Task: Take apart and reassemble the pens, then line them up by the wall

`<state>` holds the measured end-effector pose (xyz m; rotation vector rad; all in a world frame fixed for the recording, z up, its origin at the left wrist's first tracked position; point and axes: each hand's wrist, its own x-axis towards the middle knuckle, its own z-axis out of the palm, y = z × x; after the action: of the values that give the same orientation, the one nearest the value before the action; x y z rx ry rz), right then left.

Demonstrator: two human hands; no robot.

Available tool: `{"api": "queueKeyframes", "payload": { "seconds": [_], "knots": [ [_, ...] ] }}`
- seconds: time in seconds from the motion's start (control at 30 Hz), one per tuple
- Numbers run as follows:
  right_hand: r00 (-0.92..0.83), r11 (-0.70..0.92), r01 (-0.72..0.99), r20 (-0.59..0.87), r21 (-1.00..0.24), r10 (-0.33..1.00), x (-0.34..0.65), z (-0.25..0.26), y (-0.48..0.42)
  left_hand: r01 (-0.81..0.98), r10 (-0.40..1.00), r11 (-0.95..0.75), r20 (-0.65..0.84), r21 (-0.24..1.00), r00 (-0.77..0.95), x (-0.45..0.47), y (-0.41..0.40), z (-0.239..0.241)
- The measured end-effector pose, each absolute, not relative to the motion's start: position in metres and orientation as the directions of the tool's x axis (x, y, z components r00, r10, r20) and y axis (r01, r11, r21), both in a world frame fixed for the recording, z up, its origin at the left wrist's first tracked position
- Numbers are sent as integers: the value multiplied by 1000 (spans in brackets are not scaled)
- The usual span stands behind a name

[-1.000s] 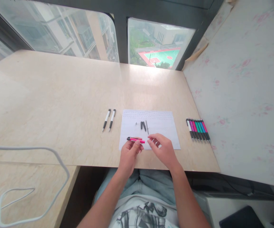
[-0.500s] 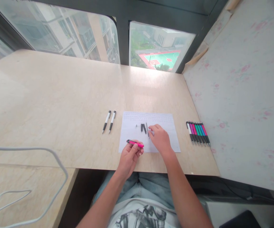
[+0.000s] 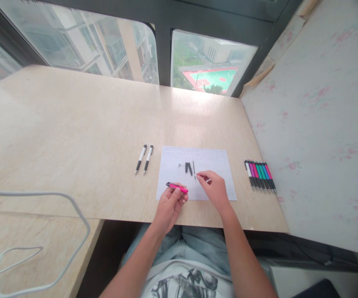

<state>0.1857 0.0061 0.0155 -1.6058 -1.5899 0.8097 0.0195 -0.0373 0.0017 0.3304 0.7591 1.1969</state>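
My left hand (image 3: 171,205) is closed around the pink barrel (image 3: 179,188) of a pen with a black clip end, tilted just above the paper's near edge. Over the right part of a white sheet (image 3: 169,178) with handwriting along its top, my right hand (image 3: 214,188) has thumb and forefinger pinched together. Whatever sits between those fingertips is too small to make out. Right beside them lies a thin dark refill (image 3: 193,166). To its left are two short black pen parts, a grip (image 3: 186,167) and a slimmer piece (image 3: 190,169), plus a tiny grey tip (image 3: 179,165).
Two white pens with black grips (image 3: 140,159) lie left of the sheet. A row of several coloured pens (image 3: 259,176) lies at the right, near the papered wall (image 3: 315,136). A white cable (image 3: 79,215) loops at the lower left. Windows line the far edge.
My right hand has shifted slightly right and nearer to me, its thumb and forefinger now pinched beside the refill. My left hand still holds the pink barrel. The view has shifted slightly.
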Motion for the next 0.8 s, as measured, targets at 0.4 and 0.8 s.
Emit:
{"api": "queueKeyframes", "payload": {
  "seconds": [0.4,0.8],
  "knots": [
    [-78,-103,193,-120,-976,990,175,22,-36,-672,935,337,-317,659,158,22,-38,4],
    [-79,-4,283,-27,-959,996,173,39,-38,-661,926,362,-336,658,174,18,-39,5]
  ]
}}
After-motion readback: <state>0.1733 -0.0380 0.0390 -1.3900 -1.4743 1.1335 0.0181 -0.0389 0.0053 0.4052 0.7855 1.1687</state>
